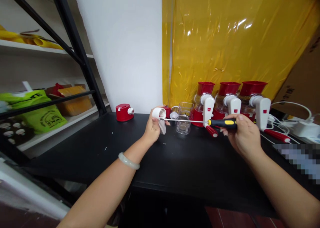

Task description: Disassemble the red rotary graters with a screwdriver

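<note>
My left hand [153, 128] is closed around a white plastic crank arm [162, 126] with a round collar at its top, held above the black table. In my right hand [243, 131] is a screwdriver [221, 123] with a black and yellow handle. Its long metal shaft points left, and the tip meets or overlaps the white part near my left thumb; I cannot tell if it touches. Behind the shaft stands a clear plastic housing [183, 124]. Just right of it is a drum-shaped grater insert [174, 113], partly hidden behind other parts.
A red base [124, 113] with a white knob sits at the table's back left. Several red and white rotary graters [205, 105] line the back right, near white cables [282, 121] and a power strip [306, 128]. Shelves [50, 126] with bags stand left. Small white scraps lie on the black table [100, 161].
</note>
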`<act>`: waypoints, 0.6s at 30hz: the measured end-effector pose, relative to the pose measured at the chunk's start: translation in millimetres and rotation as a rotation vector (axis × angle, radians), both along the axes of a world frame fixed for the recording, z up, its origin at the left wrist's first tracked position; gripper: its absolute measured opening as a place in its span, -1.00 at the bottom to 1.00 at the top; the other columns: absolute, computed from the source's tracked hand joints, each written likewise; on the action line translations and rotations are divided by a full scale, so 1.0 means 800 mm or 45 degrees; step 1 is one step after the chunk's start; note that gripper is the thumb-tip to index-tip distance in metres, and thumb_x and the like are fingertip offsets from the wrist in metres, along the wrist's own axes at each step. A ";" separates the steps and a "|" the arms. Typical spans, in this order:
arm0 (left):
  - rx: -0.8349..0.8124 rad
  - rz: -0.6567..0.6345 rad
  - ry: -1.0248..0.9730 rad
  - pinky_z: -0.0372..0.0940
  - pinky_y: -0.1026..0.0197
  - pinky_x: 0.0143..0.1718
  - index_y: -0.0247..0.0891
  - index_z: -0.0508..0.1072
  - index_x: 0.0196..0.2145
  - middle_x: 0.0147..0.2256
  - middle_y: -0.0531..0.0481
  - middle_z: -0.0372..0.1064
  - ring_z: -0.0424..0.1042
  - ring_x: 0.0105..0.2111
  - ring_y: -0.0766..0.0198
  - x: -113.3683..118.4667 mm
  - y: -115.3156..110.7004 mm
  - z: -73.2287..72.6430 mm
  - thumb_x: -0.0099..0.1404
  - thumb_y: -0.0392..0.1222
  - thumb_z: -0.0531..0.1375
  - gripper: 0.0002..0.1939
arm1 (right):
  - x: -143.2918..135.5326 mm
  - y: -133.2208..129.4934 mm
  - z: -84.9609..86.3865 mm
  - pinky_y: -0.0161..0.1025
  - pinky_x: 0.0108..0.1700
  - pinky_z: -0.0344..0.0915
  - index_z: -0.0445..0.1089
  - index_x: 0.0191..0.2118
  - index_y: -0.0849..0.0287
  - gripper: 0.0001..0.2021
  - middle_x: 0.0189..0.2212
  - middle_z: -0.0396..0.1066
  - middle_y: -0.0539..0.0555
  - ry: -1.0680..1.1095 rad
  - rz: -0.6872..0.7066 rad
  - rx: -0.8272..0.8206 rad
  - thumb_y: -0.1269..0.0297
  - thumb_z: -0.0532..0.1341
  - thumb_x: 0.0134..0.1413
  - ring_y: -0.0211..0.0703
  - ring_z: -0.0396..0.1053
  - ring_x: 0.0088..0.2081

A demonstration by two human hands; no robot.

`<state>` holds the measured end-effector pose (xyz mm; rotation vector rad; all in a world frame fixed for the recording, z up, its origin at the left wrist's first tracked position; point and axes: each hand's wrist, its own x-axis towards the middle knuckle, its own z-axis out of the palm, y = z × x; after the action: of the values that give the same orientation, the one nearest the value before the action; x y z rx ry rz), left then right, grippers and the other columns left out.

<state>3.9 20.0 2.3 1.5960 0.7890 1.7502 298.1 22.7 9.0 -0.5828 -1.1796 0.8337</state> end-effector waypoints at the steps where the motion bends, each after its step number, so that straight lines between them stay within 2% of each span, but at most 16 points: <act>1: 0.049 0.028 0.020 0.35 0.22 -0.41 -0.18 0.27 0.14 -0.41 -0.02 0.41 0.47 -0.44 0.20 -0.002 0.001 -0.002 0.06 0.56 0.02 -0.08 | 0.000 0.000 0.000 -0.31 -0.62 0.25 0.48 -0.36 0.12 -0.73 -0.59 0.38 0.03 0.006 0.015 -0.021 0.02 0.24 0.17 -0.24 0.31 -0.62; 5: 0.197 0.134 0.040 0.37 0.17 -0.24 -0.14 0.27 0.12 -0.31 -0.07 0.42 0.47 -0.31 0.17 -0.006 0.001 -0.005 0.07 0.51 0.10 -0.15 | 0.002 0.002 0.000 -0.31 -0.60 0.25 0.48 -0.36 0.14 -0.70 -0.64 0.37 0.03 -0.005 0.081 -0.094 0.00 0.23 0.18 -0.24 0.31 -0.62; 11: 0.129 0.334 -0.043 0.36 0.13 -0.19 -0.14 0.28 0.05 -0.25 -0.09 0.40 0.46 -0.20 0.12 -0.007 0.000 -0.003 0.18 0.31 0.22 -0.36 | 0.005 0.006 -0.001 -0.33 -0.67 0.18 0.46 -0.34 0.15 -0.67 -0.72 0.32 0.00 -0.020 0.120 -0.149 -0.03 0.21 0.19 -0.25 0.26 -0.69; 14: 0.309 0.337 0.057 0.35 0.09 -0.11 -0.13 0.27 0.05 -0.22 -0.10 0.39 0.43 -0.20 0.13 -0.010 0.002 -0.006 0.12 0.40 0.21 -0.28 | 0.004 0.006 0.002 -0.35 -0.69 0.14 0.44 -0.38 0.16 -0.65 -0.74 0.29 -0.01 0.016 0.084 -0.224 -0.06 0.24 0.15 -0.29 0.22 -0.72; 18: 0.650 0.313 0.211 0.34 0.01 -0.06 -0.09 0.20 0.10 -0.22 -0.06 0.37 0.42 -0.24 0.16 -0.015 0.012 -0.011 0.12 0.46 0.13 -0.23 | 0.004 0.005 0.008 -0.35 -0.72 0.02 0.42 -0.47 0.19 -0.63 -0.82 0.19 -0.03 -0.010 0.081 -0.351 -0.01 0.19 0.19 -0.35 0.05 -0.79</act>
<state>-7.7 29.3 -6.5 2.0700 0.6681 2.1381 301.5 26.4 15.3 -0.7772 -1.1022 1.0589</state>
